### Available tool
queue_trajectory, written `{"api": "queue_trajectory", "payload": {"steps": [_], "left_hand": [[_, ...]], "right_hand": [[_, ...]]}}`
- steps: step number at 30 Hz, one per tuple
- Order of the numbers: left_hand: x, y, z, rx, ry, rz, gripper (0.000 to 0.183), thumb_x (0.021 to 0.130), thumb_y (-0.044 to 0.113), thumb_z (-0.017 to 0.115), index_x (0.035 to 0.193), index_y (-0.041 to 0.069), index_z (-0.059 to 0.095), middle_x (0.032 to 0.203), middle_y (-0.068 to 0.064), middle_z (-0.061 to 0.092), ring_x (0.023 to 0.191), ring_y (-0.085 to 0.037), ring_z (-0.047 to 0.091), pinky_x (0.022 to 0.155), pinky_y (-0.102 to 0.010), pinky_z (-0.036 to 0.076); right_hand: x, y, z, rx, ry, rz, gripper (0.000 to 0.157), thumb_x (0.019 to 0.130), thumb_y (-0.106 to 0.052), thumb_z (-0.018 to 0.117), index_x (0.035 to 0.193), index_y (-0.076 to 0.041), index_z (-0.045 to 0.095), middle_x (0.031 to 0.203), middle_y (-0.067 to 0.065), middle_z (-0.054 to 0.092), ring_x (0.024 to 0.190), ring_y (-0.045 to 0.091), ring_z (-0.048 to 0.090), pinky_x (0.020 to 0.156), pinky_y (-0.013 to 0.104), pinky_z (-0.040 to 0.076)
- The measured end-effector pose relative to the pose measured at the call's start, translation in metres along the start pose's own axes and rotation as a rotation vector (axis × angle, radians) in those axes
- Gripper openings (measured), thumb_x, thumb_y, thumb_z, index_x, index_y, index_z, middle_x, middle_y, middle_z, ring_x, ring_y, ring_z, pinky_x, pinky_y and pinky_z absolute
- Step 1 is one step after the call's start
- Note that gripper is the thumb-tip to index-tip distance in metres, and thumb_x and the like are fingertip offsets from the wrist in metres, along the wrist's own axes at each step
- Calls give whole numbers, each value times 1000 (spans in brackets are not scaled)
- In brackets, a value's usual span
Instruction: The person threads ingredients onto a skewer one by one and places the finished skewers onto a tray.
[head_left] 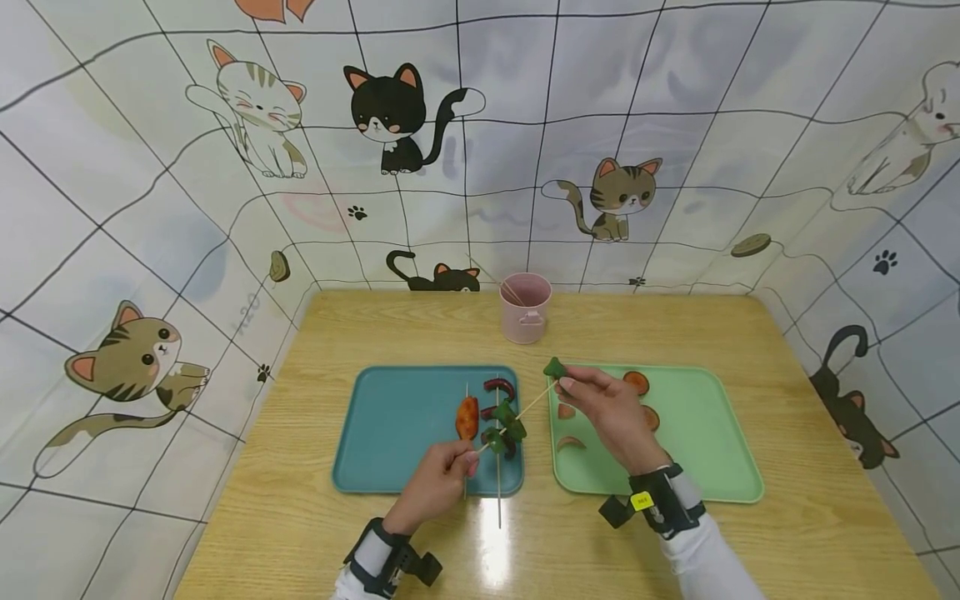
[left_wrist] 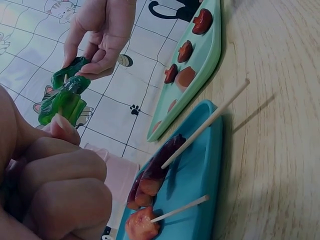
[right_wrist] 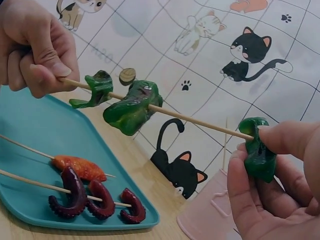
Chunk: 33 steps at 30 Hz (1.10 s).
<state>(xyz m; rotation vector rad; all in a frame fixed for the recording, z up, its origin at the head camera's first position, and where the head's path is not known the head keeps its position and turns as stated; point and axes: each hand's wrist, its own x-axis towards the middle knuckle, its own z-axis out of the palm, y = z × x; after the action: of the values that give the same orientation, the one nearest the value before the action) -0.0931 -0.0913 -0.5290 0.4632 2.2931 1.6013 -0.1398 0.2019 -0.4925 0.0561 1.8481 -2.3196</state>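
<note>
My left hand (head_left: 435,485) pinches the blunt end of a wooden skewer (right_wrist: 200,122), held slanting above the blue tray's right side. Two glossy green pepper pieces (right_wrist: 132,107) are threaded on it near the left fingers. At the skewer's far end, the thumb and fingers of my right hand (head_left: 618,421) pinch another green pepper piece (right_wrist: 260,150), with the skewer's tip at it. On the blue tray (head_left: 397,425) below lie a skewer with an orange-brown piece (head_left: 467,418) and a skewer of dark red octopus tentacles (right_wrist: 72,192).
A light green tray (head_left: 708,442) under my right hand carries round brown-red slices (head_left: 636,383) and small pinkish pieces (head_left: 570,442). Behind the trays stands a pink cup (head_left: 525,323) holding thin sticks. A cat-patterned cloth surrounds the wooden table (head_left: 360,333).
</note>
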Motion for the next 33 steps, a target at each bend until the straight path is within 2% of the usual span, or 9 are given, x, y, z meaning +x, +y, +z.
{"api": "queue_trajectory", "payload": {"steps": [8,15,23,27,33], "left_hand": [[3,-1,1,-19,-7,10,38,110,15,48,84,-10,59,67,2,42,55,-3,33,59,-19,32],[6,1,2,-29,-4,40,35,110,15,49,77,3,54,68,2,43,58,-3,34,63,-19,33],[6,-1,3,-45,-6,47,37,109,14,49,74,2,52,65,1,39,55,-3,31,62,-20,32],[5,0,3,-36,3,43,35,109,10,48,75,3,54,67,1,41,55,-3,32,61,-20,32],[3,-3,4,-4,6,54,35,109,9,47,76,0,55,68,0,43,55,-3,31,61,-21,34]], "right_hand": [[1,1,0,34,-8,-5,36,99,-16,69,132,-3,63,112,-5,75,107,8,72,100,29,54],[5,-8,-4,89,11,29,26,99,-19,70,123,-10,71,107,-2,73,99,11,72,94,27,57],[4,-6,-1,208,2,72,18,100,-15,67,114,-19,78,106,-3,75,99,10,74,94,25,57],[2,-6,0,188,9,78,17,99,-15,70,113,-19,78,103,-3,75,97,10,73,93,25,57],[-3,-5,0,122,5,92,24,97,-19,73,120,-13,75,110,-3,73,103,11,71,100,28,55]]}}
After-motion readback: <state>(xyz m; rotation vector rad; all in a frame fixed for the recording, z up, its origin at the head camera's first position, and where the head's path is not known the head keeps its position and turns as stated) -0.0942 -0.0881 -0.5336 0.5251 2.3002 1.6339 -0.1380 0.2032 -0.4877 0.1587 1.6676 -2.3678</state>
